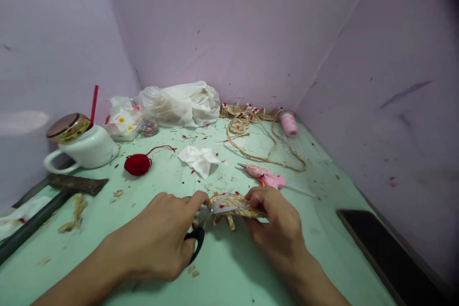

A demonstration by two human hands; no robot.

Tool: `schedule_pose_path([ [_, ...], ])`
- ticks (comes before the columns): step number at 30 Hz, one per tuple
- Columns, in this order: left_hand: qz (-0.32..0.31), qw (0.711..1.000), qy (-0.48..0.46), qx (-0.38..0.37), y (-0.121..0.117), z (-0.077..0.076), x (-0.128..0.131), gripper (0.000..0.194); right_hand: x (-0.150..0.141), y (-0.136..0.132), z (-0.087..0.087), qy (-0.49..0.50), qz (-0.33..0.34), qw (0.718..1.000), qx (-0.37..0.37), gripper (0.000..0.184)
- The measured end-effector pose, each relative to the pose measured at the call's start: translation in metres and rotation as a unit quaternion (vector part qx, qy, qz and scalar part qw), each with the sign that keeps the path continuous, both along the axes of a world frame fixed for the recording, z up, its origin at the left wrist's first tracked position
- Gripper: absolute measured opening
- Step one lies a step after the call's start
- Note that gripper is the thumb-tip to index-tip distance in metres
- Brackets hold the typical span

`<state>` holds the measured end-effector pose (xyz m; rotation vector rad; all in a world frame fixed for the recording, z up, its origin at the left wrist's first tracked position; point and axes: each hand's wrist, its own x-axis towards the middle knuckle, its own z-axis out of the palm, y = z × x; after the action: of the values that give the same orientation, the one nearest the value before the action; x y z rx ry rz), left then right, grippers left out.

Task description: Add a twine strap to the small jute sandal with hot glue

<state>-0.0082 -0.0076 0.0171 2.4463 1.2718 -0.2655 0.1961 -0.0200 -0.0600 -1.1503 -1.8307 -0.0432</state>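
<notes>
My left hand (163, 234) grips a pair of black-handled scissors (201, 229) near the front middle of the green table (107, 258). The blades point right, at a small coiled piece of woven jute rope (233, 203). My right hand (276, 222) pinches that jute piece from the right side and holds it just above the table. The fingers of both hands are closed around what they hold.
A pink glue gun (267, 177) lies just behind the hands. Further back are a crumpled tissue (199, 159), a red yarn ball (137, 164), loose jute cord (258, 138), a pink thread spool (289, 123) and plastic bags (179, 103). A white mug (84, 146) and a hammer (53, 201) sit left; a dark phone (380, 244) right.
</notes>
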Motion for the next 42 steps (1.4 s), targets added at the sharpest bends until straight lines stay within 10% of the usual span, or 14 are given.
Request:
schedule_pose_path([
  [42,-0.032,0.999,0.013,0.034,-0.001,-0.017,-0.001,0.027,-0.005,-0.004,-0.002,-0.025,-0.002,0.995,0.092,0.022],
])
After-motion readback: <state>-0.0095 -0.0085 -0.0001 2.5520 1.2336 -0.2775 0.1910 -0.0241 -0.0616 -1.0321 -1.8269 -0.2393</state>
